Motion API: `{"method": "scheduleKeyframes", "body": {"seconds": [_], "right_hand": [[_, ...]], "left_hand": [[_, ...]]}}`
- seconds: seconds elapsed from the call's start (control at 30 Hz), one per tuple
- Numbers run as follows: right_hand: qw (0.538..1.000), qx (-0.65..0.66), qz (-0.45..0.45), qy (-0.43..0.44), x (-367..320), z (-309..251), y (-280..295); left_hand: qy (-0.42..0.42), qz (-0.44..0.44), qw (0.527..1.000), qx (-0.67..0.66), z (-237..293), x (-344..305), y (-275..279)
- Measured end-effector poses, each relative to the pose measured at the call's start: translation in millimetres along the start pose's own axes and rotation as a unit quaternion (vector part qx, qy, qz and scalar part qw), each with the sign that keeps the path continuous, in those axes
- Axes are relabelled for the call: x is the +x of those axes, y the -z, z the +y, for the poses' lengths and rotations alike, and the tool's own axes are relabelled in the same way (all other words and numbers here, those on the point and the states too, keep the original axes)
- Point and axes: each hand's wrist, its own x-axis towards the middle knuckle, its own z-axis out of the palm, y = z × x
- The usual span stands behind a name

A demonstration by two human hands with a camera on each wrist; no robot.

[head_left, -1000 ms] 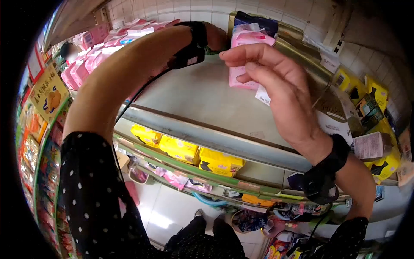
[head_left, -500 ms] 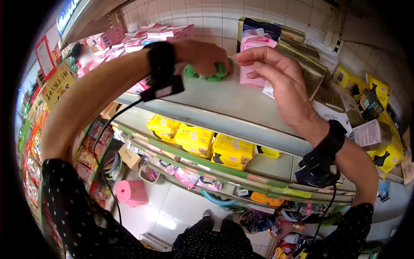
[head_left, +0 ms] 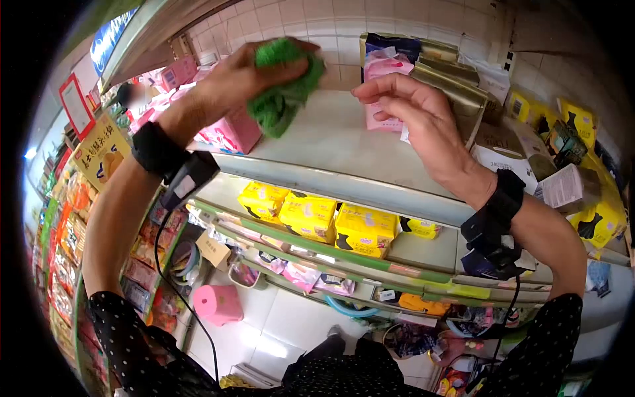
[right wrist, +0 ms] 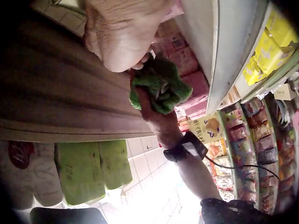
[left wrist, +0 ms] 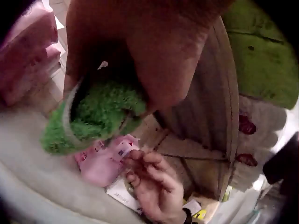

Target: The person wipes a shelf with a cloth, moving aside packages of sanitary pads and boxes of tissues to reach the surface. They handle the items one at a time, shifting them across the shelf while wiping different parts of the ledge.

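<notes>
In the head view, the left hand grips a crumpled green cloth, held above the left part of the grey shelf. The right hand is raised over the shelf's right part with loosely bent fingers and nothing in them, beside an upright pink package. The left wrist view shows the cloth under the left hand's fingers, with the right hand beyond it. In the right wrist view the cloth hangs from the left hand, and the right palm is close to the camera.
Pink packages are stacked at the shelf's left. Gold boxes and a white box stand at its right. Yellow packs line the shelf below. A pink stool is on the floor, and cables hang from both wrists.
The left hand has moved from the back of the shelf leftward and up, lifting the green cloth off the surface. The right hand has stayed nearly in place. The head view has shifted slightly.
</notes>
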Motion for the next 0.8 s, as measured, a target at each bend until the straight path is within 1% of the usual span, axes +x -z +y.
{"method": "scheduleKeyframes", "body": {"seconds": [0.07,0.17,0.27,0.3,0.37,0.4,0.43,0.47,0.53,0.63,0.67,0.7,0.73,0.77,0.8], "right_hand": [[1.000,0.003,0.000,0.010,0,0,-2],[1.000,0.007,-0.003,0.006,0,-1,-3],[1.000,-0.006,-0.008,-0.002,1,-2,-2],[1.000,-0.017,-0.007,-0.003,1,-3,-2],[0.999,-0.038,-0.007,-0.008,1,-3,-3],[1.000,-0.031,-0.002,0.005,2,-2,-4],[1.000,-0.024,0.003,0.016,2,0,-5],[0.999,-0.017,0.008,0.028,2,1,-5],[1.000,-0.020,0.005,0.020,3,2,-4],[0.999,-0.032,0.004,0.015,2,2,-4],[0.999,-0.038,0.004,0.016,2,1,-4],[0.999,-0.034,0.000,0.007,2,0,-4],[1.000,-0.030,-0.003,-0.002,1,-2,-3],[1.000,-0.027,-0.006,-0.012,1,-3,-3],[0.999,-0.044,-0.015,0.002,2,-2,-1]], "left_hand": [[0.033,0.026,0.999,-0.001,5,-3,9],[0.016,-0.011,0.995,-0.095,-6,-5,6],[-0.011,-0.025,0.999,0.032,-3,-11,0],[-0.043,-0.020,0.997,0.058,-4,-10,1],[-0.019,0.033,0.983,0.179,-6,-7,3],[-0.007,0.059,0.969,0.239,-5,-5,3],[-0.059,0.106,0.955,0.272,-17,0,6],[-0.111,0.121,0.931,0.327,-22,1,8],[-0.216,0.149,0.864,0.430,-17,3,3],[-0.155,0.156,0.809,0.545,-11,-1,-19],[-0.135,0.108,0.809,0.562,-9,-4,-27],[-0.066,0.000,0.826,0.559,-3,-7,-35],[0.004,-0.107,0.830,0.547,2,-8,-39],[-0.032,-0.114,0.865,0.488,-5,-8,-38],[-0.069,-0.121,0.894,0.425,-18,-9,-36]]}}
